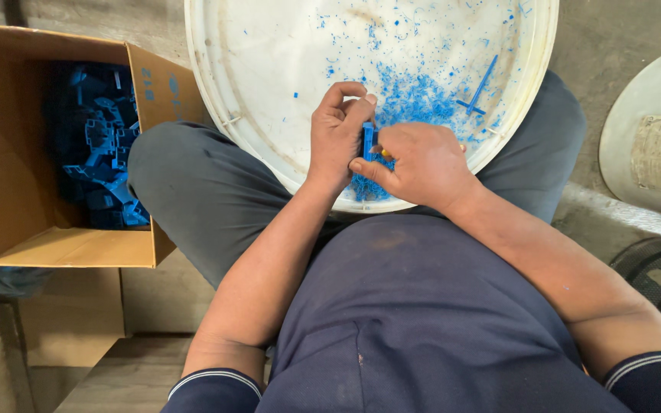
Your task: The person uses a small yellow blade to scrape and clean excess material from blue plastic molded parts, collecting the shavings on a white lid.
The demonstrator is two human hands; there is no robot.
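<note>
My left hand [337, 134] grips a small blue plastic part [368, 140], held upright over the near rim of a big white round tub [269, 115]. My right hand [418, 164] is closed around a small tool with a yellow bit showing [385, 154], pressed against the part. Blue plastic shavings [415, 95] lie heaped in the tub just beyond my hands, and more hang under the part. A thin blue plastic strip [482, 86] lies in the tub to the right.
An open cardboard box [63, 245] at my left knee holds several blue plastic parts [101, 145]. A pale round lid with a paper label [656, 145] lies at the right on the concrete floor. My knees frame the tub.
</note>
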